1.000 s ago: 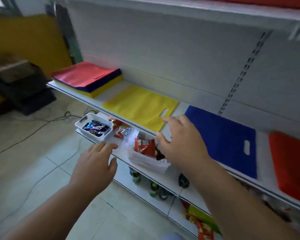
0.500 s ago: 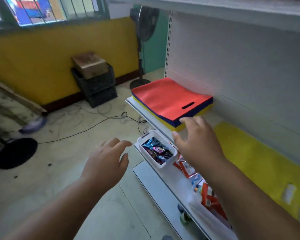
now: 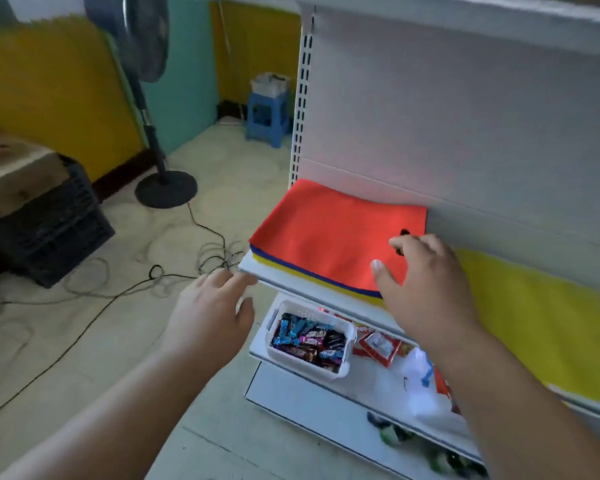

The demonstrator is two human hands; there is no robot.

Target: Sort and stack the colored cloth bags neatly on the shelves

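Observation:
A flat stack of cloth bags lies at the left end of the white shelf [image 3: 284, 284]. A red bag [image 3: 326, 233] is on top, with a blue and a yellow layer showing at the stack's front edge. My right hand [image 3: 420, 282] hovers over the stack's right front corner near the bag's handle slot, fingers spread and relaxed, holding nothing. My left hand [image 3: 210, 317] is open in front of the shelf's left corner, below the stack. A single yellow bag [image 3: 541, 323] lies flat on the same shelf to the right.
On the lower shelf stand a white basket of wrapped candies [image 3: 309, 341] and loose snack packets [image 3: 378, 344]. A standing fan [image 3: 153, 109], a black crate [image 3: 45, 223], floor cables [image 3: 174, 271] and a blue stool [image 3: 267, 116] are to the left.
The view has swung left, bringing the red-topped stack to the centre. My right hand has moved over the stack's right corner and my left hand has come up to the shelf's left corner.

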